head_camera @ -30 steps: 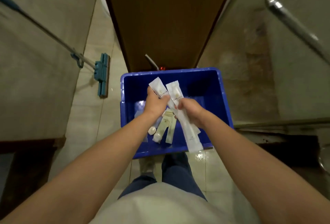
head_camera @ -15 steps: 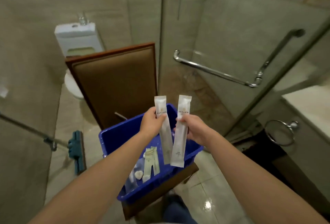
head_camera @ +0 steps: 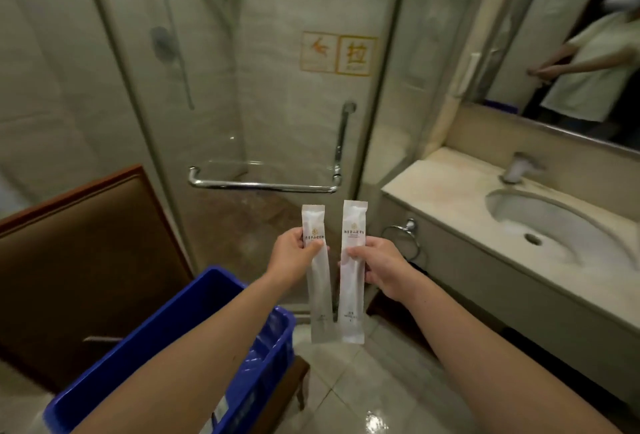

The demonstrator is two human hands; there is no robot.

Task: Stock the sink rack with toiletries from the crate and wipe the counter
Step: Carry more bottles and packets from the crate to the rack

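Beside the marble counter [head_camera: 436, 177], each hand [head_camera: 294, 257] [head_camera: 382, 267] grips a white sachet [head_camera: 317, 274] [head_camera: 352, 271].

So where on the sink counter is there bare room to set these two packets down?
The counter is bare left of the basin, out to its corner, plus a strip in front of the basin. Around the tap it is tighter. Both hands, left and right, hold packets.

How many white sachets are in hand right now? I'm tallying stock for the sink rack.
2: one sachet in the left hand, one sachet in the right hand. More may be hidden in the blue crate.
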